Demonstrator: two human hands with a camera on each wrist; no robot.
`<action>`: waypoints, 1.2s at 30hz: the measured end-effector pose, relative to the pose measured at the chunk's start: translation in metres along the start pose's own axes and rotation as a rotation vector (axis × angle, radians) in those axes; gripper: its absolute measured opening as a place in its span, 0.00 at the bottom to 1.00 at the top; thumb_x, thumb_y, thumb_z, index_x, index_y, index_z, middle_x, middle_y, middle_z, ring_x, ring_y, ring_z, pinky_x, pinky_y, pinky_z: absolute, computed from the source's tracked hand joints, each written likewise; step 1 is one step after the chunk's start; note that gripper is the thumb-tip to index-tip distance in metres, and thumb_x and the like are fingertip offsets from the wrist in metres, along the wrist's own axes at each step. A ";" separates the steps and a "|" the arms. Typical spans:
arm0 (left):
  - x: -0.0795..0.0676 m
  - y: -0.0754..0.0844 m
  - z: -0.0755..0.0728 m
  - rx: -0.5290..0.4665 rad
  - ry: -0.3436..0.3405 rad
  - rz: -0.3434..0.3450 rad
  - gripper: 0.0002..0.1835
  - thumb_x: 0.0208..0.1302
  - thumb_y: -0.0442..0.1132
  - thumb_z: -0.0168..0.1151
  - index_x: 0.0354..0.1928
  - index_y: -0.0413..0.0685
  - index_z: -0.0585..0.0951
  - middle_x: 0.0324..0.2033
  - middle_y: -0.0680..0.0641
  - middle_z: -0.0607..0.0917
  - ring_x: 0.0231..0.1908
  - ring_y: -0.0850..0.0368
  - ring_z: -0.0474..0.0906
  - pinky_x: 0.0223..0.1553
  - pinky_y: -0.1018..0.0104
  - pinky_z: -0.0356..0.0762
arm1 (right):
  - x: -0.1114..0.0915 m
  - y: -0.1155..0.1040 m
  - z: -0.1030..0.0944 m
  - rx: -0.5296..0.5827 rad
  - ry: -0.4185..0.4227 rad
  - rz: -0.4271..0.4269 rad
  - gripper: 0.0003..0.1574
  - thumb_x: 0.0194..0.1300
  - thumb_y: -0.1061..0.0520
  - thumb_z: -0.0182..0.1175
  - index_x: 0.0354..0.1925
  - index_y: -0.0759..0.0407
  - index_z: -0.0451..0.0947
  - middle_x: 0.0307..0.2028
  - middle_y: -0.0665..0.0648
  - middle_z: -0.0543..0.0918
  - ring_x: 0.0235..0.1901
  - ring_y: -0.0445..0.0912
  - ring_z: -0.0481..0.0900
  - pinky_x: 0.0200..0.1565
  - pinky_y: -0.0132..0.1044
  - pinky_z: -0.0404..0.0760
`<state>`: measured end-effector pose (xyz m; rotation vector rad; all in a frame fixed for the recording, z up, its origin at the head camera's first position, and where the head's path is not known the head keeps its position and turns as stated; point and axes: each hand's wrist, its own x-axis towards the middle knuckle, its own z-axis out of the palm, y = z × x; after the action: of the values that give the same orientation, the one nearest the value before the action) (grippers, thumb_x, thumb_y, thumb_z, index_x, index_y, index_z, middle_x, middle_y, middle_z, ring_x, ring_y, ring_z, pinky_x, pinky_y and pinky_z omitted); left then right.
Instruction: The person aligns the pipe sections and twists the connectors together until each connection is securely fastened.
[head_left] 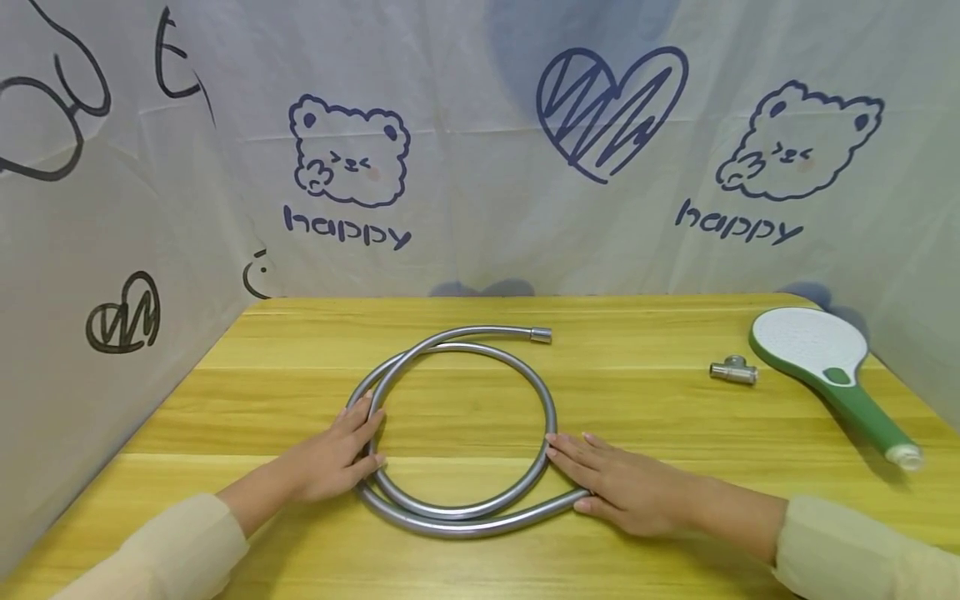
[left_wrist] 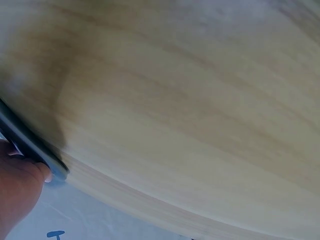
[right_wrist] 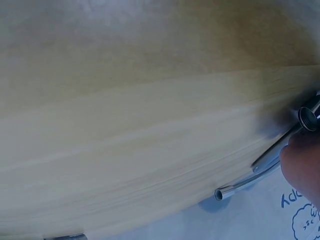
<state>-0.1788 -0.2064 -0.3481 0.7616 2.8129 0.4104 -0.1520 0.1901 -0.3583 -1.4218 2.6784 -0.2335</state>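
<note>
The left hand (head_left: pixel 341 454) and right hand (head_left: pixel 633 492), both outstretched, touch the coiled hose (head_left: pixel 465 528) at nine and four o'clock, its far end (head_left: pixel 540 335) pointing to three.

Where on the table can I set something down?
Bare wood: inside the looped hose, between hose and metal tee, and between the left hand and the table's left edge. Crowded: where right hand touches hose, and between tee and shower head.

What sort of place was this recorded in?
Probably a small staged recording space rather than a bathroom: doodle-covered white hangings surround a wood-grain table, with a coiled metallic hose and a shower head laid out on top.
</note>
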 end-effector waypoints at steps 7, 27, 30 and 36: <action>0.002 0.000 0.003 0.019 -0.003 0.017 0.36 0.71 0.52 0.43 0.69 0.31 0.52 0.69 0.27 0.42 0.69 0.31 0.36 0.67 0.40 0.42 | -0.002 0.000 0.000 -0.003 0.007 0.005 0.36 0.74 0.43 0.36 0.71 0.59 0.47 0.72 0.61 0.50 0.70 0.55 0.50 0.70 0.35 0.40; 0.031 0.002 -0.008 0.218 0.214 0.195 0.35 0.64 0.50 0.54 0.65 0.31 0.62 0.66 0.29 0.60 0.66 0.32 0.55 0.65 0.41 0.54 | -0.028 0.014 -0.023 0.009 0.224 0.081 0.38 0.67 0.45 0.53 0.69 0.56 0.57 0.67 0.62 0.63 0.64 0.58 0.64 0.57 0.52 0.69; 0.038 0.003 -0.011 0.214 0.234 0.212 0.36 0.63 0.50 0.56 0.64 0.31 0.63 0.65 0.30 0.61 0.66 0.32 0.55 0.65 0.41 0.54 | -0.034 0.020 -0.027 -0.001 0.269 0.092 0.40 0.64 0.46 0.56 0.69 0.54 0.56 0.66 0.62 0.64 0.62 0.58 0.65 0.56 0.51 0.71; 0.052 0.008 -0.017 0.187 0.251 0.216 0.37 0.61 0.52 0.58 0.63 0.32 0.64 0.66 0.31 0.61 0.66 0.33 0.55 0.65 0.41 0.53 | -0.048 0.032 -0.036 -0.043 0.342 0.144 0.43 0.60 0.47 0.61 0.69 0.51 0.56 0.65 0.60 0.67 0.61 0.58 0.67 0.54 0.51 0.72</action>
<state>-0.2234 -0.1766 -0.3361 1.1335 3.0436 0.2967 -0.1566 0.2507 -0.3283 -1.2927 3.0593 -0.4461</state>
